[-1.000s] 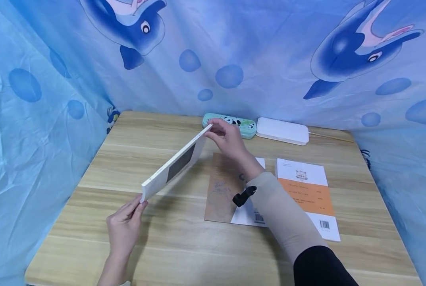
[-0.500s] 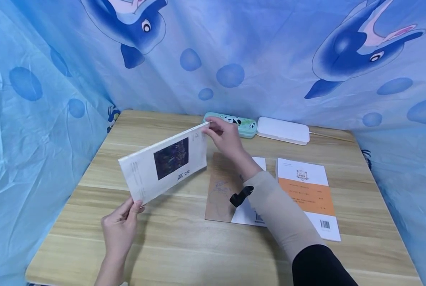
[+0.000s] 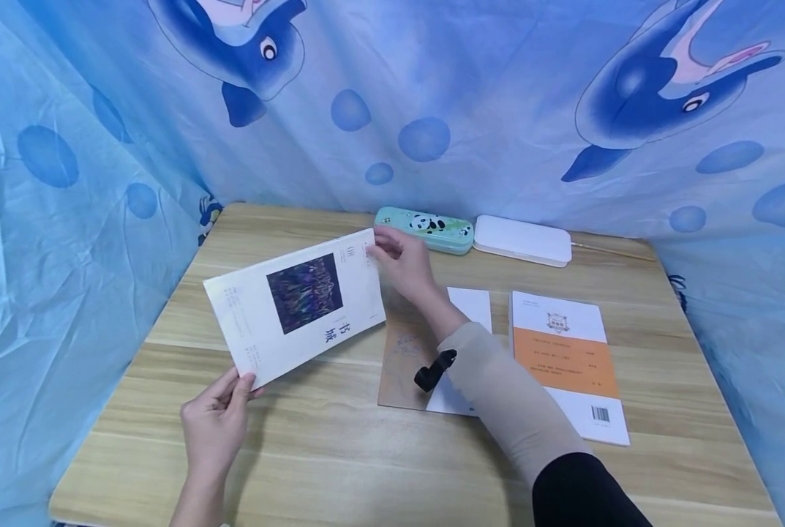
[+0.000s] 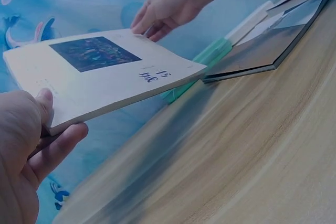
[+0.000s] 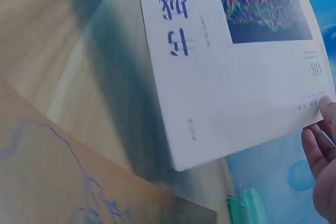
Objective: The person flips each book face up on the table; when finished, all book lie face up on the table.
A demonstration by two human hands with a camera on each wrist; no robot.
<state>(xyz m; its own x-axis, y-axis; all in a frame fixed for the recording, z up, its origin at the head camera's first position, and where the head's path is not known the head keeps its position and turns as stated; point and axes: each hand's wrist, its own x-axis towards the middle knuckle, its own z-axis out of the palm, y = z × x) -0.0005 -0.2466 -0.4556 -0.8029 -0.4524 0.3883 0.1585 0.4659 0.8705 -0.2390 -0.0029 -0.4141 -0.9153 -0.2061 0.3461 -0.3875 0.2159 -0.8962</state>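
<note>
A white book (image 3: 300,300) with a dark, colourful picture on its cover is held tilted above the table, its cover facing up. My left hand (image 3: 216,421) pinches the near left corner, thumb on the cover and fingers beneath, as the left wrist view of the book (image 4: 115,72) shows. At the far right corner my right hand (image 3: 402,263) pinches the book between thumb and fingers. Under the right forearm lies a brown and white book (image 3: 402,366), partly hidden by the arm. Beside it is a white book with an orange band (image 3: 566,366).
At the back of the wooden table (image 3: 300,461) a green panda pencil case (image 3: 432,230) stands beside a flat white box-like device (image 3: 522,240) with a cable. A blue dolphin-print curtain (image 3: 484,88) hangs behind and to the left.
The white book has been turned from nearly edge-on so its cover now faces up toward the head camera. Both hands have shifted slightly left with it, keeping their hold.
</note>
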